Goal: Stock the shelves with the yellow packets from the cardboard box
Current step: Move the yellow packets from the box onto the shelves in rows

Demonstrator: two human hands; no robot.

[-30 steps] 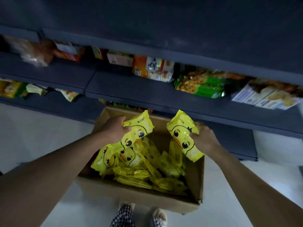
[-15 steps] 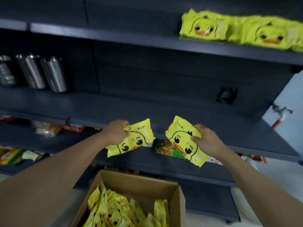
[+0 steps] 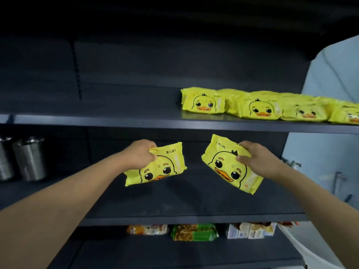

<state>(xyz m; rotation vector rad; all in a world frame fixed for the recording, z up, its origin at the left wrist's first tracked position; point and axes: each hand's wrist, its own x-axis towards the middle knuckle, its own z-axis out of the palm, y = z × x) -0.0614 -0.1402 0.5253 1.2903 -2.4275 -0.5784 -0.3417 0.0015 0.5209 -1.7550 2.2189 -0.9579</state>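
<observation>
My left hand grips a yellow packet with a duck face by its top left corner. My right hand holds a second yellow duck packet, tilted, by its upper right edge. Both packets hang in the air in front of the middle dark shelf, below the upper shelf's front edge. On the upper shelf a row of several yellow duck packets lies along the right half. The cardboard box is out of view.
Two steel cups stand at the left of the middle shelf. Below it, a lower shelf carries an orange snack pack, a green one and white boxes. A pale blue wall with a tap lies to the right.
Both hands lifted their packets out of the box and up to shelf height. My view rose from the box to the upper shelves, and the box dropped out of sight.
</observation>
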